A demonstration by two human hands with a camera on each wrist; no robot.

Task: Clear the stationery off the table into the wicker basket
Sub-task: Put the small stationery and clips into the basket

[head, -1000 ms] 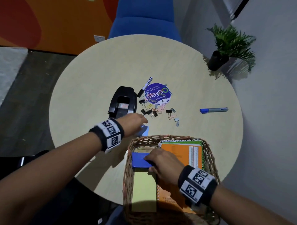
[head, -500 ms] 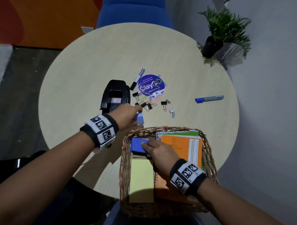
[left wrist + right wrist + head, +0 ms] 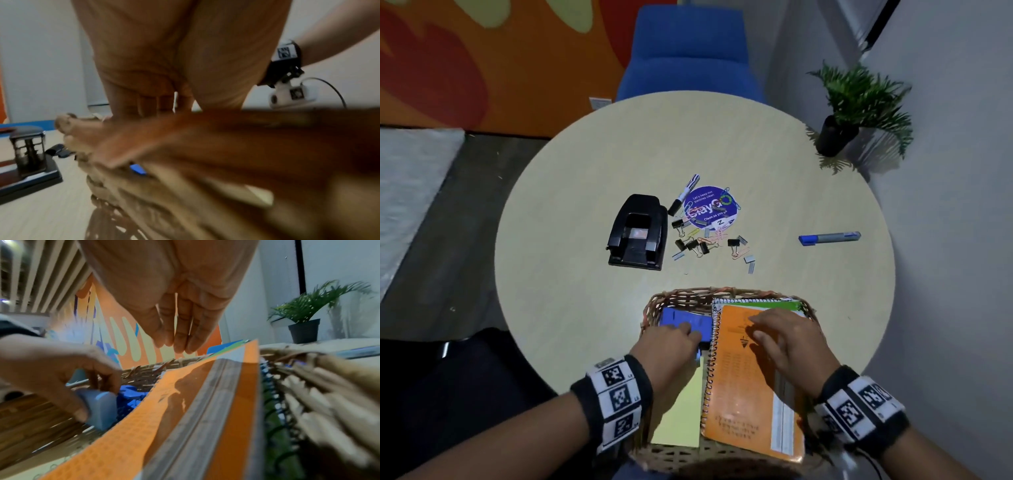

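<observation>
The wicker basket [image 3: 722, 293] stands at the table's near edge. It holds an orange spiral notebook [image 3: 743, 394] on a green one, a yellow pad [image 3: 683, 411] and a dark blue pad [image 3: 685, 317]. My left hand [image 3: 690, 337] is down in the basket's left part and pinches a small light blue pad [image 3: 98, 408] between thumb and fingers, beside the dark blue pad. My right hand [image 3: 760, 329] hovers over the orange notebook [image 3: 185, 418] with fingers [image 3: 176, 337] straight, holding nothing. The left wrist view is blurred.
On the table [image 3: 585, 308] beyond the basket lie a black hole punch [image 3: 637, 233], a black marker [image 3: 683, 195], a round purple sticker [image 3: 710, 207], several binder clips and paper clips [image 3: 705, 241], staples [image 3: 750, 263] and a blue marker [image 3: 828, 237]. A potted plant [image 3: 839, 137] stands far right.
My left hand lifted the light blue pad from the table beside the hole punch and brought it into the basket. My right hand left the dark blue pad and moved right over the orange notebook.
</observation>
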